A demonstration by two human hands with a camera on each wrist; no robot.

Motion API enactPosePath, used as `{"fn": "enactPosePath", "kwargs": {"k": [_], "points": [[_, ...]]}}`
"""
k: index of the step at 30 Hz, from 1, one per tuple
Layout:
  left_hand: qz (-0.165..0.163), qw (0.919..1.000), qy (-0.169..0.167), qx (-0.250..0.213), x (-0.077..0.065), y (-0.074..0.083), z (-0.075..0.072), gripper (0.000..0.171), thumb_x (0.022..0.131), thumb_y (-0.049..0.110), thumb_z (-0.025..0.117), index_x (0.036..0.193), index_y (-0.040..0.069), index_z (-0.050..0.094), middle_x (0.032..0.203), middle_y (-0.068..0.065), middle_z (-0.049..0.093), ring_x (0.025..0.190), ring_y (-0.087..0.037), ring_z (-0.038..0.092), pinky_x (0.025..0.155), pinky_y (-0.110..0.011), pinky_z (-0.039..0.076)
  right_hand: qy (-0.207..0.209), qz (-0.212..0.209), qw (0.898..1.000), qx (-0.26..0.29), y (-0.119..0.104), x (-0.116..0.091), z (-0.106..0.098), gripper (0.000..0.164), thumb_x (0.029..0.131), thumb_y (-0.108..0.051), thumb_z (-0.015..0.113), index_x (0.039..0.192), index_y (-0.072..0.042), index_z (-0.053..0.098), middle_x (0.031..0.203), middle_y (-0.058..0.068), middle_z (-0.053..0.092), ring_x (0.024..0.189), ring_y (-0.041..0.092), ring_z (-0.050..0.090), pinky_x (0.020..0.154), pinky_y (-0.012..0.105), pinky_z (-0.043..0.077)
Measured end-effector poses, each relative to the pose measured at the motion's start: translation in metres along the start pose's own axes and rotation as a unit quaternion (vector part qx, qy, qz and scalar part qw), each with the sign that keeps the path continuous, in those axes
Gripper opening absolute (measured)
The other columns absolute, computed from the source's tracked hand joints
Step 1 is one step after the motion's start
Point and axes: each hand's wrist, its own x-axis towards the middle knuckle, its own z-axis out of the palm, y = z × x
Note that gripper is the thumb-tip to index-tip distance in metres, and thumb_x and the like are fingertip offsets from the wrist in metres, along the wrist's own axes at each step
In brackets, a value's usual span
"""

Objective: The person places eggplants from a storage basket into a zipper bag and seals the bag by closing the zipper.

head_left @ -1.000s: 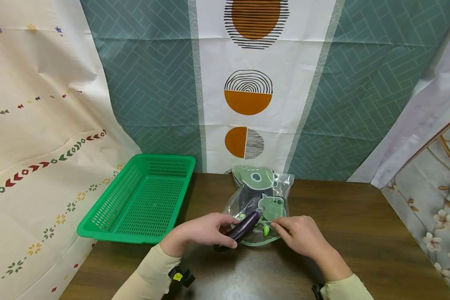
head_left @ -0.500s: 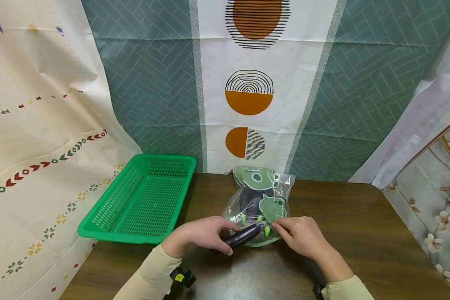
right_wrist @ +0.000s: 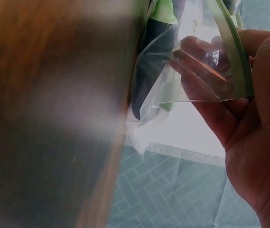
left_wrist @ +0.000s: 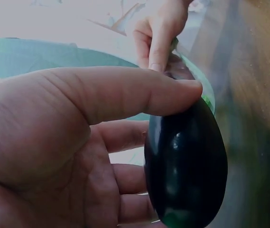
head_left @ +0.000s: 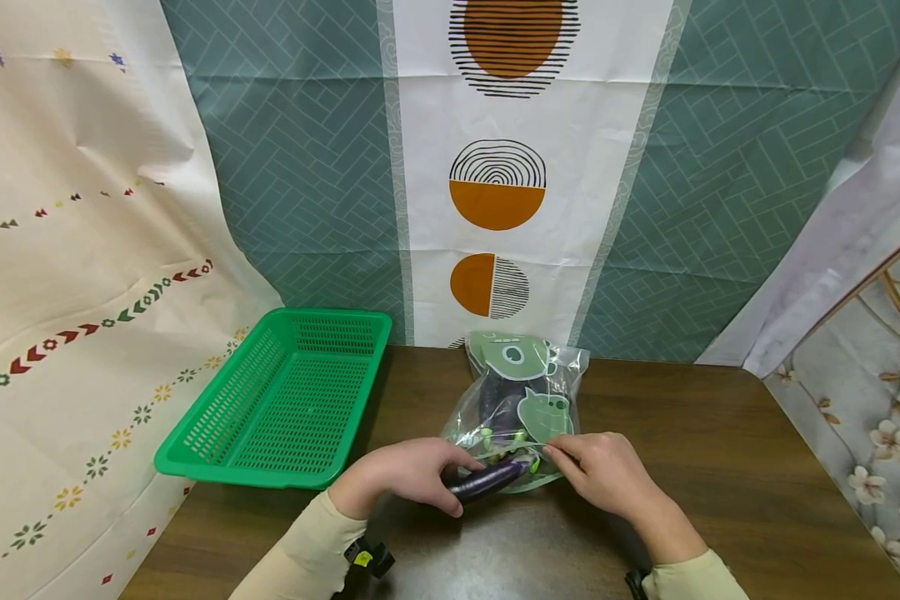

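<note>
My left hand (head_left: 408, 475) grips a dark purple eggplant (head_left: 487, 481), thumb on one side and fingers on the other. In the left wrist view the eggplant's rounded end (left_wrist: 187, 166) points toward the camera. Its stem end lies at the mouth of a clear zip bag (head_left: 546, 417) printed with green cartoon animals. My right hand (head_left: 603, 471) pinches the bag's edge; in the right wrist view a green zip strip (right_wrist: 234, 47) runs between thumb and fingers. Inside the bag lie several eggplants, one (right_wrist: 154, 61) with a bright green cap. How deep the held eggplant's tip sits is hard to tell.
A green slotted plastic basket (head_left: 300, 408) stands left on the brown wooden table (head_left: 667, 417). Patterned cloths hang at the back (head_left: 307, 167) and the sides.
My left hand has lowered the eggplant slightly and turned it flatter, its stem end moving right to the bag's mouth. The bag's front edge now shows raised above it. My right hand stays put.
</note>
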Motion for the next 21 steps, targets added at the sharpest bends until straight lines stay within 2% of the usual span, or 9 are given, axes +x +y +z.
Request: {"fn": "enactPosePath", "kwargs": {"k": [10, 17, 21], "points": [[-0.012, 0.9971, 0.024, 0.071, 0.004, 0.005, 0.009, 0.059, 0.085, 0.027, 0.094, 0.140, 0.015, 0.077, 0.115, 0.010, 0.073, 0.092, -0.007, 0.060, 0.083, -0.027, 0.051, -0.001, 0.000, 1.000, -0.002, 0.000, 0.000, 0.000, 0.007, 0.104, -0.021, 0.079, 0.100, -0.019, 0.086, 0.086, -0.013, 0.080, 0.069, -0.001, 0.070, 0.059, 0.033, 0.058], [-0.058, 0.9896, 0.053, 0.120, 0.006, 0.013, 0.018, 0.060, 0.082, 0.036, 0.093, 0.138, 0.021, 0.078, 0.112, 0.011, 0.073, 0.088, -0.008, 0.058, 0.073, -0.032, 0.049, -0.001, 0.000, 1.000, -0.002, 0.000, 0.000, 0.000, 0.006, 0.103, -0.021, 0.080, 0.100, -0.020, 0.086, 0.086, -0.013, 0.080, 0.069, -0.002, 0.070, 0.059, 0.032, 0.058], [-0.067, 0.9866, 0.063, 0.135, 0.006, 0.015, 0.021, 0.060, 0.082, 0.039, 0.093, 0.137, 0.023, 0.078, 0.112, 0.012, 0.074, 0.089, -0.009, 0.059, 0.071, -0.034, 0.048, -0.001, 0.000, 1.000, -0.005, 0.000, 0.001, 0.001, 0.004, 0.100, -0.018, 0.083, 0.099, -0.021, 0.085, 0.085, -0.015, 0.079, 0.069, -0.003, 0.068, 0.059, 0.032, 0.057]]}}
